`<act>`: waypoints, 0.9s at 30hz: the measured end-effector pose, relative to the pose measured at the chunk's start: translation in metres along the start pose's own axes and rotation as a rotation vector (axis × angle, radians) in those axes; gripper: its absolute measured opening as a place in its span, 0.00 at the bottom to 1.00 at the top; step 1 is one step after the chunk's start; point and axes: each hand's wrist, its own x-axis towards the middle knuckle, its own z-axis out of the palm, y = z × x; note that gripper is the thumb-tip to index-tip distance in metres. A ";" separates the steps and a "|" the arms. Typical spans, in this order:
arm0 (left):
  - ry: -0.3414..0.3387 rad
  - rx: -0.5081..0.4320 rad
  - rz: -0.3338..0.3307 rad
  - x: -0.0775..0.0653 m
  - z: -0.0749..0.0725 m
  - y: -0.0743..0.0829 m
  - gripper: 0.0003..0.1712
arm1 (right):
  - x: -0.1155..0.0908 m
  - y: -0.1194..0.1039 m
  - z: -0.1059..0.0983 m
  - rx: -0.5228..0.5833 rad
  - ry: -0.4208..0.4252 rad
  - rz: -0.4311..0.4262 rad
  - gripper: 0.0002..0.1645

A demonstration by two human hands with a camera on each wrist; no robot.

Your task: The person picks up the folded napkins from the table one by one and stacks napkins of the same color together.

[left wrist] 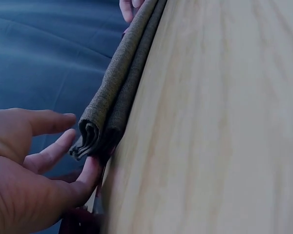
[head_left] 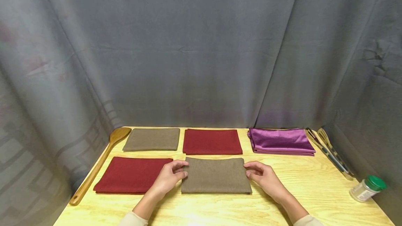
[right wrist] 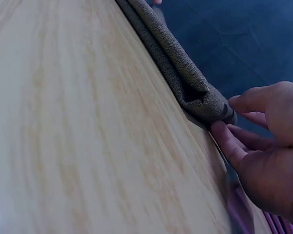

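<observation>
A folded brown cloth (head_left: 216,175) lies flat near the front middle of the table, its layered edge showing in both wrist views. At its left side is my left hand (head_left: 169,177), fingers loosely bent and apart; in the left wrist view one fingertip touches the cloth's lower corner (left wrist: 95,126). On the opposite side my right hand (head_left: 265,177) rests its fingertips against the edge, and the right wrist view shows them at the rolled fold (right wrist: 205,105). Neither hand is curled round the cloth. A folded red cloth (head_left: 132,175) lies left of it, partly behind my left hand.
Along the back lie another brown cloth (head_left: 152,139), another red cloth (head_left: 211,141) and a shiny purple cloth (head_left: 282,141). A wooden spoon (head_left: 97,166) lines the left edge. Kitchen utensils (head_left: 329,152) and a green-capped jar (head_left: 365,189) lie at the right. Grey curtains (head_left: 188,51) surround the table.
</observation>
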 end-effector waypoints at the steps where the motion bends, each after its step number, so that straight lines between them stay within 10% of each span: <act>1: -0.006 0.001 -0.003 0.000 0.000 0.000 0.19 | 0.000 0.000 0.000 -0.005 -0.001 0.000 0.19; 27: -0.225 -0.095 0.008 0.003 0.006 -0.001 0.19 | -0.003 0.003 0.003 -0.014 -0.052 -0.109 0.19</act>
